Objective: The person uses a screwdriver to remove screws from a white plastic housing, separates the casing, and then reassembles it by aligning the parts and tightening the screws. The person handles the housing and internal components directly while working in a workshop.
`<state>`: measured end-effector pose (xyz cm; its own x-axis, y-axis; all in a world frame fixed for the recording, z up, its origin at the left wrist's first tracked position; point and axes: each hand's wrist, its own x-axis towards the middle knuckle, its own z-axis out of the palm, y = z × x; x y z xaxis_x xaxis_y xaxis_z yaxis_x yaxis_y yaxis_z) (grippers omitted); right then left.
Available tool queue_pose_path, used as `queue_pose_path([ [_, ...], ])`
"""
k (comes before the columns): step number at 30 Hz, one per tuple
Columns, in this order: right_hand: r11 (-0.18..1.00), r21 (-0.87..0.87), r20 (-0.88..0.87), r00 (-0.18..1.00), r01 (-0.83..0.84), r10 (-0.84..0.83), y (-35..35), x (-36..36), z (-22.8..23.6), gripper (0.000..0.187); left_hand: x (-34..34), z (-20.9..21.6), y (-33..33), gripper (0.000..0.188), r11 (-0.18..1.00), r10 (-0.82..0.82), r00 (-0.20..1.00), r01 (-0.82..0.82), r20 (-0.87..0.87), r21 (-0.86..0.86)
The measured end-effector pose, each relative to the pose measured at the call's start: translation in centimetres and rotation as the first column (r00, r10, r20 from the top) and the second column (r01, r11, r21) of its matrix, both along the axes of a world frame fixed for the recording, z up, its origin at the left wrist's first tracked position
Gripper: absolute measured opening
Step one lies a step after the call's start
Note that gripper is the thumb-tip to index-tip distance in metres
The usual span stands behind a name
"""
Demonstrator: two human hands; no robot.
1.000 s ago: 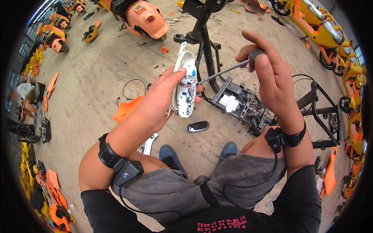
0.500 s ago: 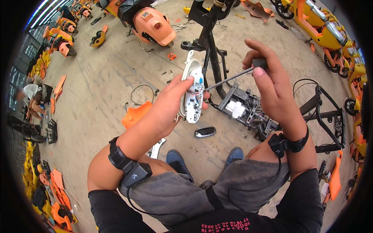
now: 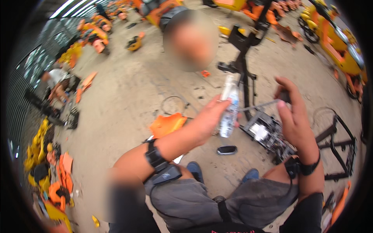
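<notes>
Right fingers (image 3: 290, 85) curved around screwdriver (image 3: 265, 104)

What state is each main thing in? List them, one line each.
Long white plastic case: held in left hand, circuit board exposed
Grey metal screwdriver with dark handle: held in right hand, tip contact unclear
Curved orange plastic panel: lying on floor
Dark oval part: lying on floor
Black metal component assembly: uncovered

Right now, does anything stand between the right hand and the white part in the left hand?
Nothing visible blocks the way; only the screwdriver in the right hand spans the gap toward the white part.
</notes>
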<state>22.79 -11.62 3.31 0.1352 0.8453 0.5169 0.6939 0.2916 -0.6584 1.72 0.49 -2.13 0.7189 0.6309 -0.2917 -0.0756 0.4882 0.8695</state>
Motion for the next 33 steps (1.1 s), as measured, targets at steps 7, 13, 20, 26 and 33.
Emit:
queue_pose_path([
  [7, 0.955, -0.205, 0.180, 0.968, 0.212, -0.176, 0.1, 1.0, 0.2, 0.022, -0.3, 0.2, 0.0, 0.046, 1.000, 0.014, 0.999, -0.014, -0.045, 0.011],
  [13, 0.999, 0.003, 0.029, 0.998, 0.052, -0.052, 0.1, -0.6, -0.5, 0.033, -0.4, 0.1, 0.1, 0.039, 1.000, 0.012, 0.999, -0.012, -0.053, 0.000],
  [20, 0.959, -0.244, 0.085, 0.988, 0.145, -0.127, 0.3, 0.1, 0.0, 0.028, -0.2, -0.1, 0.0, 0.039, 0.999, 0.037, 0.998, -0.037, -0.052, 0.009],
  [26, 0.952, -0.199, 0.022, 0.972, 0.235, -0.235, 0.1, -0.5, 0.1, 0.026, 0.1, 0.0, 0.0, 0.040, 0.999, -0.015, 0.999, 0.017, -0.037, 0.034],
  [33, 0.998, -0.044, -0.242, 0.970, -0.044, 0.032, 0.2, -0.5, -0.9, 0.026, -0.2, 0.3, -0.3, 0.039, 0.999, -0.005, 0.999, 0.006, -0.035, 0.032],
])
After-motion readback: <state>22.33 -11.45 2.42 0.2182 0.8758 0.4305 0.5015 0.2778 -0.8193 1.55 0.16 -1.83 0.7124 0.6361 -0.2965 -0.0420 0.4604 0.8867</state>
